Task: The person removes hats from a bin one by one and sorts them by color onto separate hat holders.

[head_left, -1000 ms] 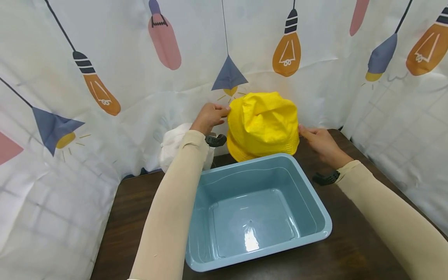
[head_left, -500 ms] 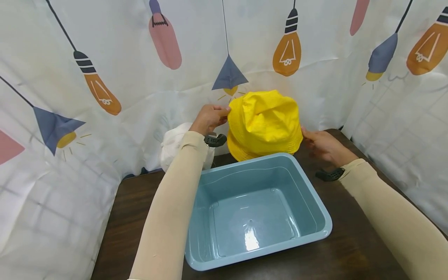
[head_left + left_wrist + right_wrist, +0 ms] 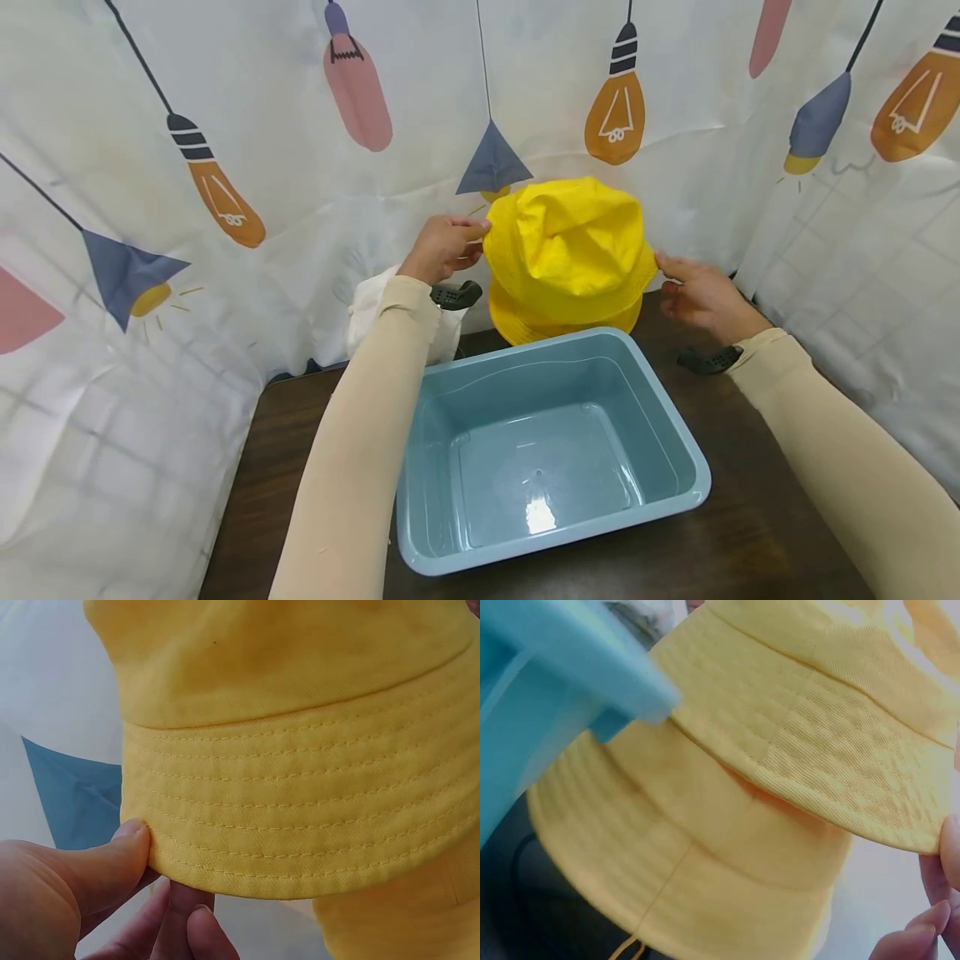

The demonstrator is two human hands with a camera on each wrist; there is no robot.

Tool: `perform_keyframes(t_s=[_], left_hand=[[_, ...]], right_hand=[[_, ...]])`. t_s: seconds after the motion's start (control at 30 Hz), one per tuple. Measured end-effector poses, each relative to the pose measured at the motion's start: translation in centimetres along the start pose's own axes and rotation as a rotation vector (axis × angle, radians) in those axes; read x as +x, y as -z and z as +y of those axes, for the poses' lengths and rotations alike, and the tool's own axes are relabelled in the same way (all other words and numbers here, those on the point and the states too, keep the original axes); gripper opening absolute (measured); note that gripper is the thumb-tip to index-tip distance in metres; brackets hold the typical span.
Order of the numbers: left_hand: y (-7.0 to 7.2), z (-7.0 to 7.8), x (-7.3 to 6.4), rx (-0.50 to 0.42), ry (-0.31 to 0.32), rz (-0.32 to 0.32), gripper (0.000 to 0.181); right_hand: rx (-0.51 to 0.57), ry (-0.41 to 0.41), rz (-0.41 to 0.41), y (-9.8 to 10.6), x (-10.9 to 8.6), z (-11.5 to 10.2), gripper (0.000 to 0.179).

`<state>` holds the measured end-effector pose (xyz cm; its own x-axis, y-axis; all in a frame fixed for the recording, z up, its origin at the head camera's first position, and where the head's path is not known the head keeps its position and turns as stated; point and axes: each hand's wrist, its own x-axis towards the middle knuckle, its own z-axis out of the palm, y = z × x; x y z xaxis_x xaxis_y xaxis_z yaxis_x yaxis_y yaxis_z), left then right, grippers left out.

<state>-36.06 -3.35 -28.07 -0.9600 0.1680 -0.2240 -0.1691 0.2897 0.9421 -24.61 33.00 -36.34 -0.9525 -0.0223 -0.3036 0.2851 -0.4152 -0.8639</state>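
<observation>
A yellow bucket hat (image 3: 577,242) is held by its brim between both hands, behind the tub. My left hand (image 3: 444,248) pinches the brim's left edge, the thumb (image 3: 129,851) on top and fingers beneath. At the opposite edge my right hand (image 3: 703,298) pinches the brim between thumb and fingers. Directly under it sits a second yellow bucket hat (image 3: 727,855), mostly covered in the head view, with a thin cord at its edge. A white cloth item (image 3: 367,312), perhaps another hat, lies partly hidden behind the left forearm.
A light blue plastic tub (image 3: 547,546) stands on the dark wooden table (image 3: 750,533) in front of the hats. Its back rim is close to the lower hat. A white curtain (image 3: 315,217) printed with lamps hangs behind and along the sides.
Both hands have lifted the upper yellow hat slightly, the right side more. The lower hat's brim now shows apart beneath it. Tub and white item stay in place.
</observation>
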Motion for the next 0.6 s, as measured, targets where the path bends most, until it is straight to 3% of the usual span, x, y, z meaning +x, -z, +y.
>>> perform_keyframes(t_s=[0.3, 0.6], left_hand=[[0.9, 0.4, -0.2, -0.116, 0.002, -0.015, 0.022], [1.6, 1.0, -0.5, -0.246, -0.051, -0.119, 0.022]], right_hand=[[0.166, 0.107, -0.03, -1.2, -0.2, -1.5, 0.018], [0.221, 0.157, -0.1, -2.2, -0.7, -2.8, 0.033]])
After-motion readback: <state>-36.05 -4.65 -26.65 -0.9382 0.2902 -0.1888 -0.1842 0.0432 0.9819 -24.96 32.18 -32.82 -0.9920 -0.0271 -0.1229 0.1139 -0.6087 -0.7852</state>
